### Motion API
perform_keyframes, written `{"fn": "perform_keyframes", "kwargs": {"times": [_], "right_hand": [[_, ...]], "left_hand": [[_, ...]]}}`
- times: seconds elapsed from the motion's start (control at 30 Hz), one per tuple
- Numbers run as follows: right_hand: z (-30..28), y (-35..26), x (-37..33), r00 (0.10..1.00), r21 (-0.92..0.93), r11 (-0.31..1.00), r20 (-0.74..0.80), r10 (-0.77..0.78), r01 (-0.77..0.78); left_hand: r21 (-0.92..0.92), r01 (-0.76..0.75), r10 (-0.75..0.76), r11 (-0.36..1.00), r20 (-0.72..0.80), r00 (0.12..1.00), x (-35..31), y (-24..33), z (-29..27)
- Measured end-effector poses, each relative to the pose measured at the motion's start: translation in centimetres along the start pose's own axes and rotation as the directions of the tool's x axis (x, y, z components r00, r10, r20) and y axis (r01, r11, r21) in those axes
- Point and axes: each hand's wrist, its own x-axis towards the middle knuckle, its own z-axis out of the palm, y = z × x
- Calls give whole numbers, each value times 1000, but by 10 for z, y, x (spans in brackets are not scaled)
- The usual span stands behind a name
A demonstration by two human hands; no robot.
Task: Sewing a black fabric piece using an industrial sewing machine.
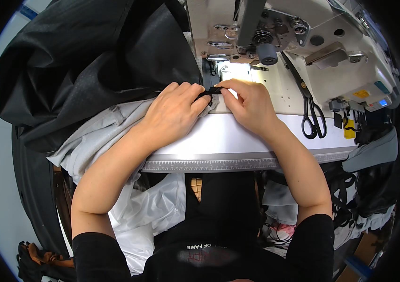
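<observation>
Just in front of the sewing machine's needle area, both my hands meet over a narrow black fabric edge [215, 90]. My right hand [251, 105] pinches it between thumb and forefinger. My left hand [174, 113], fingers bent and closed, grips the same edge from the other side and rests on the cloth. A large black garment [96, 61] with a smooth, slightly shiny face spreads out to the left. Its light grey lining [110, 124] shows below, partly under my left forearm. The sewing machine [275, 28] stands over the work, its lamp lighting the needle plate.
Black-handled scissors [307, 96] lie on the machine bed, right of my right hand. A ruler strip [209, 163] runs along the white table's front edge. White plastic sheeting [148, 207] hangs below at left. Dark and grey cloth pieces [373, 174] are heaped at right.
</observation>
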Motion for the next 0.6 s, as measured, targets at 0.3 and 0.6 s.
{"fn": "perform_keyframes", "kwargs": {"times": [0.3,0.6], "right_hand": [[5,7,-16,950,-239,919,62,-306,312],[4,0,-19,937,-279,894,81,-341,350]], "left_hand": [[-11,-28,29,1000,68,997,-1,-1,-2],[-76,-3,5,997,23,1000,-2,-2,-1]]}}
